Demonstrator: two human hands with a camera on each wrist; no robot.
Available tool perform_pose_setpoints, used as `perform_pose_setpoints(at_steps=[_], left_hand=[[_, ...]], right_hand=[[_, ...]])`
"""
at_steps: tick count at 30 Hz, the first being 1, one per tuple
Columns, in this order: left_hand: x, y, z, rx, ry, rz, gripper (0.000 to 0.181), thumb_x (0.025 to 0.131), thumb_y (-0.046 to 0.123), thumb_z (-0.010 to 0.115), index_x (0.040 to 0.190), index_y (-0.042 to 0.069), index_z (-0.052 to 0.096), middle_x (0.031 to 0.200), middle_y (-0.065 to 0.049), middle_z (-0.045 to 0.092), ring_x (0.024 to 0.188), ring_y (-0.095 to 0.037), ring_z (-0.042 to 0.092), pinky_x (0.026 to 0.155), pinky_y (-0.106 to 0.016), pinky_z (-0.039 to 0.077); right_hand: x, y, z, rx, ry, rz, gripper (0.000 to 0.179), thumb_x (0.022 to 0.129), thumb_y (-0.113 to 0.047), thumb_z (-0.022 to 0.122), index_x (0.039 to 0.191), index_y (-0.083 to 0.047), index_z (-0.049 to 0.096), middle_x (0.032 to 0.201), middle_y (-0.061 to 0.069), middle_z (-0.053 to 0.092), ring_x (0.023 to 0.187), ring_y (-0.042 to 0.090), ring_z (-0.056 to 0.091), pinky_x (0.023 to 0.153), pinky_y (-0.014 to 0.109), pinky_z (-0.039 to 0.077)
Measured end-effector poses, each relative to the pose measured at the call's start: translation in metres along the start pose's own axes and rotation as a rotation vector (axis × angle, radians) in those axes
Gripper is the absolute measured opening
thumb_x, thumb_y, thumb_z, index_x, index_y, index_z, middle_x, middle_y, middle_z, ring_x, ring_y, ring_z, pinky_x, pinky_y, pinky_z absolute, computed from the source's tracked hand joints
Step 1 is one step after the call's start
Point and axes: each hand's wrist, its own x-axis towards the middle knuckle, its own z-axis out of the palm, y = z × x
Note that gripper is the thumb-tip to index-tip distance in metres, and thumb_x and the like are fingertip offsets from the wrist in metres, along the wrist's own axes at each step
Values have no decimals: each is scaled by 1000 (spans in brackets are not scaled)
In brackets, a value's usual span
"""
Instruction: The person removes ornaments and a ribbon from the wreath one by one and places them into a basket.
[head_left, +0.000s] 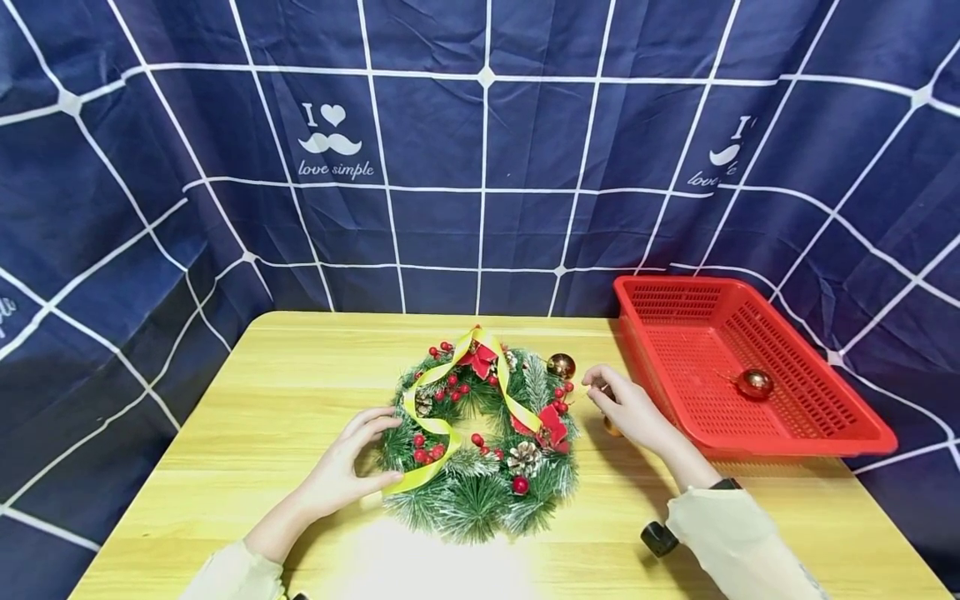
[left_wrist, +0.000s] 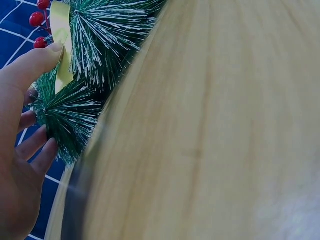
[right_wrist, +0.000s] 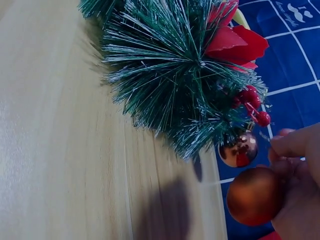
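Note:
A green Christmas wreath (head_left: 480, 500) with red berries, pine cones and red flowers lies on the table. Yellow ribbon (head_left: 420, 477) winds loosely over it. On the wreath's left side my left hand (head_left: 339, 467) grips the edge, thumb on the ribbon (left_wrist: 61, 30) and fingers against the needles. To the right of the wreath my right hand (head_left: 628, 407) is raised, thumb and fingertips pinched together. A matte orange bauble (right_wrist: 255, 196) hangs at that hand; its loop is too fine to make out clearly. A shiny copper bauble (right_wrist: 239, 149) sits at the wreath's upper right edge.
A red plastic basket (head_left: 652, 392) stands at the right of the wooden table (head_left: 300, 358), with another shiny bauble (head_left: 754, 383) inside. Behind the table hangs a dark blue curtain (head_left: 435, 225) with white lines.

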Motion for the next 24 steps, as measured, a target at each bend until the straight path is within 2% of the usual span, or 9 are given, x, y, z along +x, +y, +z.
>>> perform_pose_setpoints(at_steps=[3,8,15,20,24], left_hand=[[0,1,0,-11,-1,-10,65,72,11,83,130,4,53,138,-16,43,121,-30,46,99,-40,43],[0,0,1,-22,-6,-24,65,71,10,83,129,4,54,138,-15,43,123,-29,45,99,-41,43],[0,-1,1,-33,-14,-33,65,72,10,83,130,5,54,139,-16,43,123,-31,45,99,-45,43],[0,-2,1,-37,-20,-33,65,73,11,82,130,5,53,139,-16,43,124,-30,44,99,-45,43],[-1,-1,0,-33,-25,-38,65,73,12,82,131,6,53,139,-15,42,124,-30,44,100,-43,42]], right_hand=[[-2,0,-1,45,-8,35,11,97,-9,56,107,-6,55,88,10,60,72,17,57,64,30,49],[-5,1,-2,69,17,25,5,95,-11,59,99,-7,58,84,8,61,74,15,59,68,27,49],[-8,-2,-6,147,26,30,6,95,-13,59,97,-7,59,80,7,61,73,19,60,65,25,49],[-8,-6,-11,107,70,24,7,93,-14,62,97,-8,62,85,3,65,78,16,62,70,25,50],[-8,-9,-13,153,75,36,10,92,-13,63,98,-5,62,89,7,66,80,17,64,73,26,54]])
